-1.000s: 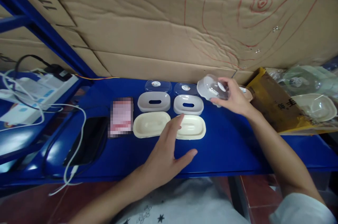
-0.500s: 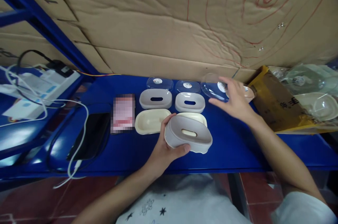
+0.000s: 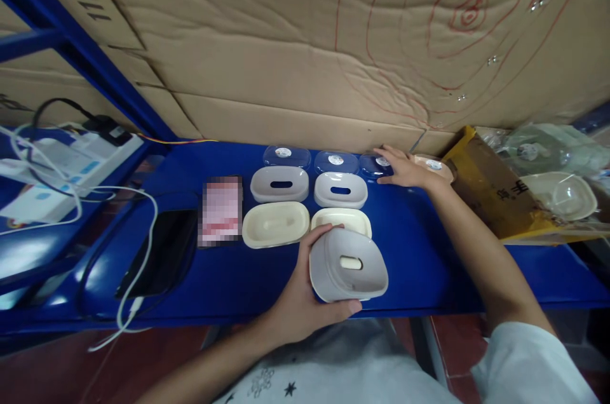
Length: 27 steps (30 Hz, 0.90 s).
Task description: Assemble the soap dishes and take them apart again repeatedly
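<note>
My left hand is wrapped round a grey oval soap dish with a slot in its floor, tilted above the front of the shelf. Something cream shows through the slot. At the back, my right hand has its fingers and thumb round a clear lid lying on the blue surface. Two more clear lids, a left one and a middle one, lie beside it. Before them stand two grey slotted trays. Nearer are two cream bases, the right one partly covered by my left hand.
A peach-coloured piece lies right of my right hand, by an open carton of wrapped plastic pieces. Leftward are a blurred pink card, a black phone, white cables and a power strip. Cardboard backs the blue shelf.
My right hand has lowered the clear lid onto the surface, in line with the other two. My left hand has brought the soap dish nearer and slightly right, turning it.
</note>
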### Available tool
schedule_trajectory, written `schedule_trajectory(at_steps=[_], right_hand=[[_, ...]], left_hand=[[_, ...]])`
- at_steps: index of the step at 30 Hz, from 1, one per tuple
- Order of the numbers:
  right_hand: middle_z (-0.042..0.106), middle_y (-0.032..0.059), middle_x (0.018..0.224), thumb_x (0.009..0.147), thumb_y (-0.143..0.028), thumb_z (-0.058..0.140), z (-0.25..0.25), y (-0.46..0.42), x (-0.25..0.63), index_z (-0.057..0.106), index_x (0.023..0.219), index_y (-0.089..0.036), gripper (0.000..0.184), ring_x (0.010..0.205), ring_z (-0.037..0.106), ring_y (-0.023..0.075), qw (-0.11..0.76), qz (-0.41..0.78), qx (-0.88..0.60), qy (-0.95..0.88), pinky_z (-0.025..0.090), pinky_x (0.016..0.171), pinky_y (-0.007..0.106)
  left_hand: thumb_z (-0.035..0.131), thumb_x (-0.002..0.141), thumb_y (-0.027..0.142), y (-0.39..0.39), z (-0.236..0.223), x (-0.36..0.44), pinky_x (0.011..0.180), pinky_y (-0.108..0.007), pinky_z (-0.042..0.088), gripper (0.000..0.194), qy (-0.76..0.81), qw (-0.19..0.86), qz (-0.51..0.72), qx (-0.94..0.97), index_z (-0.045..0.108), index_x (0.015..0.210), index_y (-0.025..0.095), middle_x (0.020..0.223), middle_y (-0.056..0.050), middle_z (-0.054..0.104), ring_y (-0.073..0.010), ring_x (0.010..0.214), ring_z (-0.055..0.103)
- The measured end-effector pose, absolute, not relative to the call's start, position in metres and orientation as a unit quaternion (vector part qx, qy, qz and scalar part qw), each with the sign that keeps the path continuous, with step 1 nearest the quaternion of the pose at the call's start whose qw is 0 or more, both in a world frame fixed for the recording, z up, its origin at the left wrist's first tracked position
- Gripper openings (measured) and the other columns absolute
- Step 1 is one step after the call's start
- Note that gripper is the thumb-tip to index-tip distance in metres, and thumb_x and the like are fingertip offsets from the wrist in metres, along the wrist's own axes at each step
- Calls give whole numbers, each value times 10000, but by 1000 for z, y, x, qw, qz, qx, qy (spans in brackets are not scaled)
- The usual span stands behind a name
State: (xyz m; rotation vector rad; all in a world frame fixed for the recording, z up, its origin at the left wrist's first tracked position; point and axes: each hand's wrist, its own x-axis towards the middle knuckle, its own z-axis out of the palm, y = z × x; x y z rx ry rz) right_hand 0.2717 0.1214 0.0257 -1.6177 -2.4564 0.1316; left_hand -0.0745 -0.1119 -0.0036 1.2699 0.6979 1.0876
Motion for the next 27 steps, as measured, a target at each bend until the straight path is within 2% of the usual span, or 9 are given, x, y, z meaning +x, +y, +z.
schedule_trajectory(at_steps=[3, 5, 6, 7, 9, 11, 14, 22, 27], right_hand=[[419, 163, 1768, 1024, -632, 640, 45, 95, 250, 484, 1650, -308, 722, 1625, 394, 479, 157, 52, -534, -829, 328, 1278, 805], [427, 101, 1770, 1111, -600, 505, 60, 60, 227, 426, 1678, -337, 630, 1637, 420, 363, 204, 84, -481, -849, 354, 1341, 660], [451, 60, 1761, 1115, -628, 490, 67, 39, 212, 386, 1696, -373, 642, 1611, 470, 308, 209, 112, -439, -867, 417, 1328, 572], [421, 85, 1782, 1079, -662, 568, 73, 16, 198, 314, 1736, -353, 769, 1605, 480, 318, 205, 185, -362, -890, 446, 1311, 551], [327, 145, 1826, 914, -755, 765, 80, -24, 172, 175, 1789, -314, 1143, 1657, 389, 375, 156, 266, -246, -919, 441, 1312, 565], [244, 179, 1849, 945, -633, 806, 80, -53, 154, 144, 1798, -301, 1131, 1701, 290, 382, 135, 274, -238, -922, 403, 1333, 582], [257, 181, 1840, 996, -518, 790, 70, -67, 148, 181, 1789, -316, 1020, 1714, 265, 352, 166, 289, -249, -909, 386, 1347, 564], [384, 130, 1795, 993, -478, 807, 39, -66, 164, 355, 1740, -344, 883, 1673, 377, 302, 256, 361, -257, -859, 402, 1343, 497], [468, 114, 1752, 969, -450, 838, 36, -69, 162, 392, 1720, -341, 880, 1645, 429, 296, 295, 374, -273, -836, 417, 1335, 504]], left_hand=[[1011, 769, 397, -112, -7, -73, 1273, -609, 430, 1041, 308, 623, 474, 541, 362, 1582, 348, 1624, -135, 501, -383, 1474, 563], [1017, 762, 393, -111, -8, -73, 1269, -616, 433, 1060, 318, 626, 478, 527, 356, 1589, 349, 1601, -131, 516, -388, 1466, 571], [1017, 763, 397, -111, -9, -73, 1274, -622, 427, 1064, 322, 627, 483, 520, 352, 1593, 349, 1603, -130, 517, -394, 1475, 565], [1018, 762, 408, -110, -9, -73, 1280, -627, 420, 1073, 321, 626, 491, 513, 346, 1596, 350, 1614, -129, 513, -402, 1491, 554], [1017, 764, 437, -109, -8, -73, 1282, -623, 426, 1090, 311, 627, 510, 501, 331, 1608, 359, 1648, -129, 500, -410, 1517, 538], [1010, 777, 456, -108, -6, -73, 1269, -601, 455, 1093, 298, 632, 521, 491, 322, 1621, 371, 1663, -123, 503, -402, 1519, 548], [996, 803, 462, -107, -4, -73, 1261, -567, 478, 1071, 289, 644, 520, 481, 323, 1631, 377, 1666, -116, 516, -388, 1516, 563], [981, 826, 449, -107, -8, -68, 1272, -561, 473, 1073, 307, 695, 473, 446, 292, 1641, 344, 1708, -158, 476, -398, 1568, 512], [979, 824, 451, -106, -7, -68, 1299, -547, 443, 1008, 318, 700, 467, 437, 366, 1619, 346, 1718, -131, 473, -389, 1598, 475]])
